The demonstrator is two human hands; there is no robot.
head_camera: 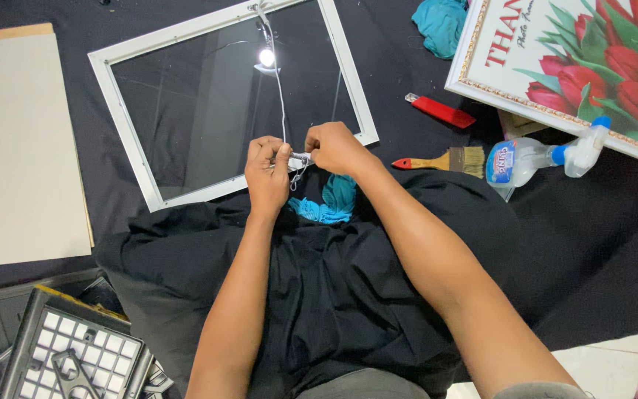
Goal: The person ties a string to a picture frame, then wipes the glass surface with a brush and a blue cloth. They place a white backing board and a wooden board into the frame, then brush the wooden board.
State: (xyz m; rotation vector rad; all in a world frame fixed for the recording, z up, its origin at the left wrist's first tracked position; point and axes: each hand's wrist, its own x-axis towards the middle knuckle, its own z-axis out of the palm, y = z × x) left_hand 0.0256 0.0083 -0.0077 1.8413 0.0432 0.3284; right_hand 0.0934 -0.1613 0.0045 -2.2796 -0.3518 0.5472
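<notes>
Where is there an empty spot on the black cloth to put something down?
Bare black cloth lies at lower right, below the spray bottle and paintbrush. A thin strip runs between the white frame and the beige board. It is crowded around the hands, left hand and right hand, and near the red tool.

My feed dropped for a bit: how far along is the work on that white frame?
Done, by the look of it: the white frame lies flat with its glass in, reflecting a lamp. In hand: the left hand and right hand pinch a small pale piece on a thin cord at the frame's lower edge. Left: the brush, spray bottle and blue cloth lie unheld.
</notes>
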